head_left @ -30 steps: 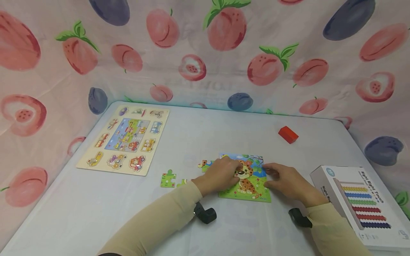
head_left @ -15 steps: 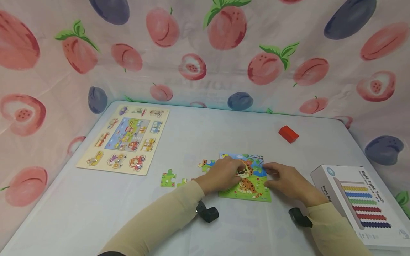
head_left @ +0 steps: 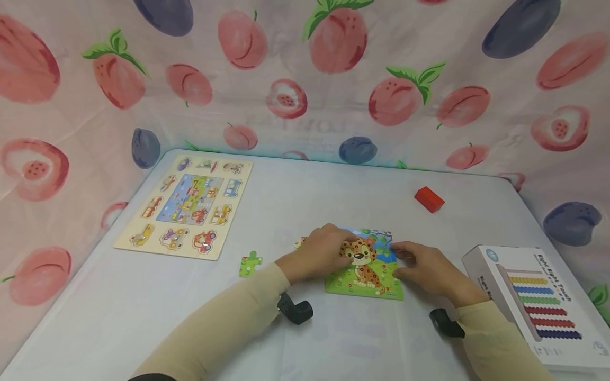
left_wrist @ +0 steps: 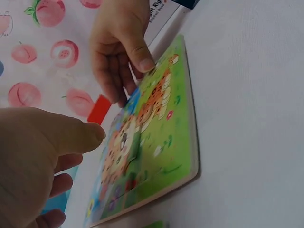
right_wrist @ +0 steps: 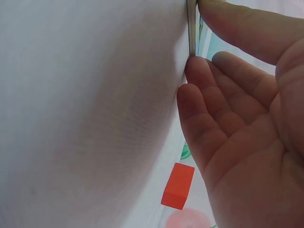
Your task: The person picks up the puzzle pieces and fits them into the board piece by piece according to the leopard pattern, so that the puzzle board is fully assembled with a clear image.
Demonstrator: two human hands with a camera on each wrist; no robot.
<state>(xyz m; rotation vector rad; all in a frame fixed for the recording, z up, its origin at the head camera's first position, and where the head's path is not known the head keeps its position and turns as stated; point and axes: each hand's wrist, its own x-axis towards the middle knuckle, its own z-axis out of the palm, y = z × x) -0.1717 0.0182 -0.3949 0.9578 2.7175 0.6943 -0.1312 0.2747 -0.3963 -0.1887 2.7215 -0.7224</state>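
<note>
A square leopard jigsaw puzzle [head_left: 367, 275] lies on the white-covered table in front of me. Over its left side hovers my left hand [head_left: 316, 254], thumb and fingers apart; the left wrist view shows nothing between them. One piece at the leopard's face [left_wrist: 128, 147] looks slightly raised and tilted. At the puzzle's right edge, my right hand [head_left: 424, 267] rests with thumb and fingertips against the border, fingers fairly straight. A loose green puzzle piece [head_left: 250, 264] lies to the left. Part of another loose piece [head_left: 300, 242] shows beside my left hand.
A wooden vehicle puzzle board [head_left: 190, 206] lies at the back left. A red block [head_left: 429, 199] sits at the back right. Near the right edge stands a white box [head_left: 534, 307] with pictured colored bead rows. Fruit-printed cloth [head_left: 333, 95] hangs behind the table.
My left hand has drawn back leftward from the leopard's face, uncovering more of it and hiding a loose piece at the left. My right hand stays at the puzzle's edge.
</note>
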